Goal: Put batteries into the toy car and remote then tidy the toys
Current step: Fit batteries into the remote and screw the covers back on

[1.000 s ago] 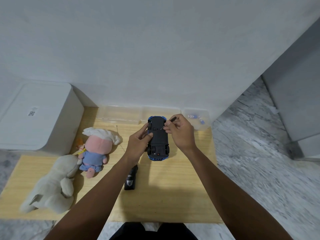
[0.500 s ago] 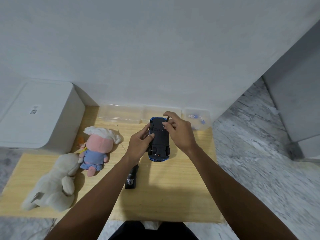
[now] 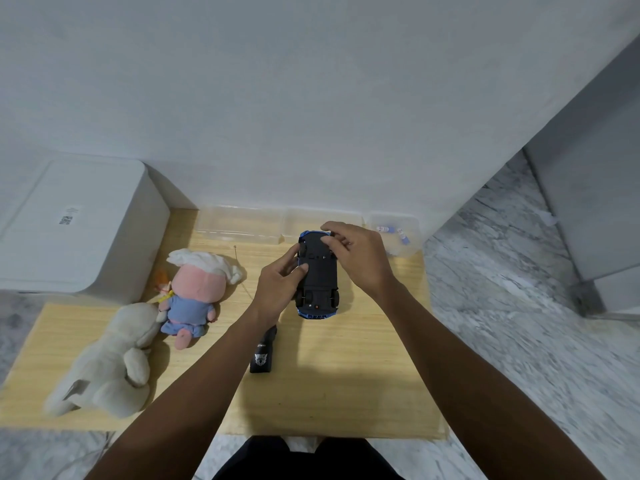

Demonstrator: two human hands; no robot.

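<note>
- We hold the car (image 3: 318, 276) upside down over the far middle of the table (image 3: 346, 393), black underside facing up, blue body showing at both ends.
- Our left hand (image 3: 278, 289) grips the car's left flank, thumb laid across the chassis.
- Our right hand (image 3: 356, 256) curls over the car's far end, fingertips (image 3: 327, 240) pressed on the underside where a hatch might sit; whether they pinch a small tool or part, we cannot tell.
- The remote (image 3: 263, 353) lies on the table near our left forearm, untouched.
- Batteries (image 3: 393, 232) sit in a clear tub (image 3: 412, 242) at the far right corner, just beyond the right hand. Their count is too small to read.
- Judgement: we are at the car's battery stage. No open compartment shows, so hatch state is unclear.
- Left to do, as it appears: remote batteries, then tidying.
- The pink doll (image 3: 194, 289) and the white plush (image 3: 107, 362) lie loose on the left of the table, touching each other. A white bin (image 3: 76, 230) stands beyond them, two empty clear trays (image 3: 242, 226) along the wall.
</note>
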